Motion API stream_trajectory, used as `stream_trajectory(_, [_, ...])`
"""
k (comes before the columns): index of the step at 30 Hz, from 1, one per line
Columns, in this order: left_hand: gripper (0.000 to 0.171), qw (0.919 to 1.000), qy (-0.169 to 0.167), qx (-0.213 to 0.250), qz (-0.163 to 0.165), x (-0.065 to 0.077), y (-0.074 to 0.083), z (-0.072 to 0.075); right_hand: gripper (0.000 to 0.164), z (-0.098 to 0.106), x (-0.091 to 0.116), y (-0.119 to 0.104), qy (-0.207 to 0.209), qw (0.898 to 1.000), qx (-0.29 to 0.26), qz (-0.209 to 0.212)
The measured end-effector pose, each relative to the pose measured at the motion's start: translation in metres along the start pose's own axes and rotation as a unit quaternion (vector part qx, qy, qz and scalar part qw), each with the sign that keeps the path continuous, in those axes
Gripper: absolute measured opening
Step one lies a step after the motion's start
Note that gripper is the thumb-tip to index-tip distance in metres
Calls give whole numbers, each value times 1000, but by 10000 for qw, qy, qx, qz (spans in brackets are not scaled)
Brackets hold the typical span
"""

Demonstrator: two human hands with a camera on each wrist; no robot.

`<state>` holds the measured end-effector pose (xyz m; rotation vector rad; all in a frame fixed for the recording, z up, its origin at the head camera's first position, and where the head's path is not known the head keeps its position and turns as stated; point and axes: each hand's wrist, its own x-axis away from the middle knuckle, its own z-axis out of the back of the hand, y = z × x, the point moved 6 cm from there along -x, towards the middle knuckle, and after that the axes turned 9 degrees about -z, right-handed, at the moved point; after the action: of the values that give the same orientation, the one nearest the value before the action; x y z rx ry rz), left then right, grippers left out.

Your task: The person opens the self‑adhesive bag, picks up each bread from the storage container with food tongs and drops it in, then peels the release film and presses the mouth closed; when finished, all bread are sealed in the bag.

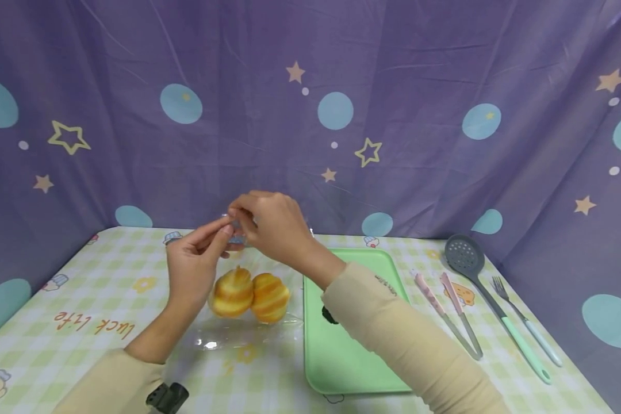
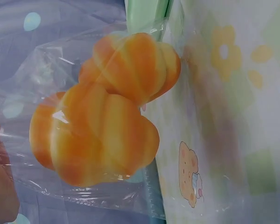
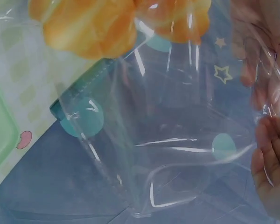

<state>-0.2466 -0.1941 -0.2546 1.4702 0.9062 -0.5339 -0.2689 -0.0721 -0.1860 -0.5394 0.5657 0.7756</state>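
Two tan sleeves [image 1: 414, 339] are closest, reaching in from the near left and near right. Between them, two puffy orange-and-yellow buns [image 1: 233, 294] sit side by side, touching, inside a clear bag [image 3: 168, 126]. I can't tell if the bag touches the table [image 1: 98, 299]. Just past the buns, the left hand [image 1: 192, 267] and the right hand [image 1: 276, 227] are close together. The thumb and fingers of each pinch the thin, see-through bag. Right of the buns is a green tray [image 1: 352, 362], partly under the right sleeve. Farther right lie pink and gray tongs [image 1: 462, 319], a dark spoon with holes [image 1: 464, 256], and a fork [image 1: 542, 342]. A purple curtain [image 1: 238, 115] hangs on the far side.
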Motion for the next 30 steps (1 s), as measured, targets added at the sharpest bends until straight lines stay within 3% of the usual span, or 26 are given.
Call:
stream_trajectory(5, [22,9996,89,271,-50,-1,-2,2,12,-2,2,4,-79,9991,-405,109])
stream_trajectory(12, [21,9992,79,378,-94,0,-1,1,14,-2,5,4,54,9987,-349,373])
stream_trajectory(20, [20,9999,77,-142,-33,0,1,-1,13,2,9,-3,523,9947,444,764])
stream_trajectory(24, [20,9995,48,-300,-27,1,0,-1,13,3,8,-1,573,9958,400,587])
stream_trajectory(30, [19,9999,46,-159,-35,0,1,-2,13,3,5,10,365,9970,-656,-197])
